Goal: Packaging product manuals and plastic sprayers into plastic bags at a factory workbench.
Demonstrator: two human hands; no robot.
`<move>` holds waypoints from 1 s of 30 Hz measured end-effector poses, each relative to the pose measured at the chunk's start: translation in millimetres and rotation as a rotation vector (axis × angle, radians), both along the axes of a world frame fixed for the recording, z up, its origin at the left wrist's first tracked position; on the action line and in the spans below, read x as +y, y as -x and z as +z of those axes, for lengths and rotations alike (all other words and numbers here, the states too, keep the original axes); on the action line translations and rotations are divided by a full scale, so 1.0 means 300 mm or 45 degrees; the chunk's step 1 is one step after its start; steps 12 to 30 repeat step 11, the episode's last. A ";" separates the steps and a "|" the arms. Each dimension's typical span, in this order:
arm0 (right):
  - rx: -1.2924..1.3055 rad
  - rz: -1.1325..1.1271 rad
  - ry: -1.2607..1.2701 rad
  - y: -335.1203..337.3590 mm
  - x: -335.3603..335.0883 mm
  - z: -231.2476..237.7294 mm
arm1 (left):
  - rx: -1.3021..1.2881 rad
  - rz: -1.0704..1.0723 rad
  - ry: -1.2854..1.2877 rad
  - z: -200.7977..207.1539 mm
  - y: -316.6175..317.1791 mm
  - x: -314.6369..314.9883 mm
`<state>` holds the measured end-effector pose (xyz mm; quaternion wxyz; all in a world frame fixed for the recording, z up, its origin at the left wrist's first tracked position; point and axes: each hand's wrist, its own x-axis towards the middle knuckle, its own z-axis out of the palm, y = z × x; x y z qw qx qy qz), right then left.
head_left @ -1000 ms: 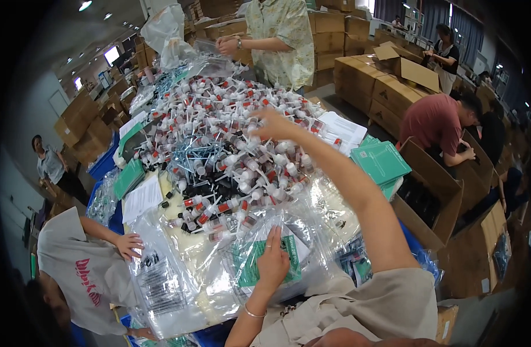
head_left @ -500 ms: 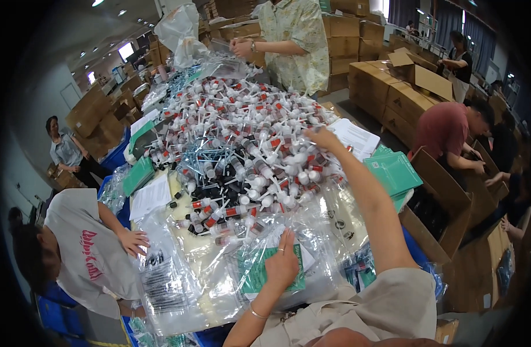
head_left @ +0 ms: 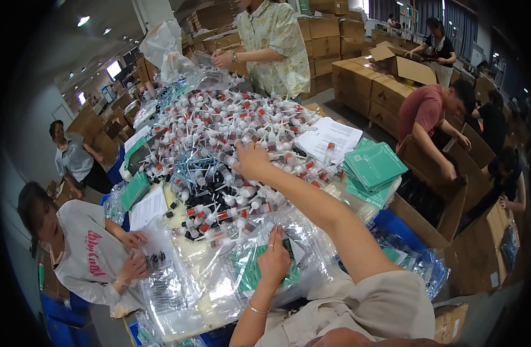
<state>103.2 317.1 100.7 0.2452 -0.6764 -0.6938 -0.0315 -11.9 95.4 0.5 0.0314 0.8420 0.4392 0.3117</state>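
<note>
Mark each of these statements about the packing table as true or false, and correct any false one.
1. The right hand reaches into the pile of small bottles. True.
2. The left hand holds a bottle in the air. False: it rests flat on a clear plastic bag.
3. A stack of green booklets lies to the right of the pile. True.
4. The green booklets are stacked inside a cardboard box. False: they lie on the table.

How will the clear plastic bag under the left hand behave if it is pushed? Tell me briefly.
The clear plastic bag looks thin and crinkled, so it would probably bunch up rather than slide whole. Its glossy surface suggests it is slippery under the left hand. The green card inside likely stiffens only that flat patch.
</note>
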 end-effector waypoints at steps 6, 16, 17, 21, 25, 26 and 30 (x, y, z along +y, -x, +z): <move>-0.290 0.697 0.226 -0.401 -0.089 0.163 | -0.073 0.030 0.027 0.016 0.023 -0.001; -0.728 0.107 1.019 -0.717 -0.135 0.052 | -0.075 -0.023 0.026 0.002 0.033 0.006; -0.728 0.107 1.019 -0.717 -0.135 0.052 | -0.075 -0.023 0.026 0.002 0.033 0.006; -0.728 0.107 1.019 -0.717 -0.135 0.052 | -0.075 -0.023 0.026 0.002 0.033 0.006; -0.728 0.107 1.019 -0.717 -0.135 0.052 | -0.075 -0.023 0.026 0.002 0.033 0.006; -0.728 0.107 1.019 -0.717 -0.135 0.052 | -0.075 -0.023 0.026 0.002 0.033 0.006; -0.728 0.107 1.019 -0.717 -0.135 0.052 | -0.075 -0.023 0.026 0.002 0.033 0.006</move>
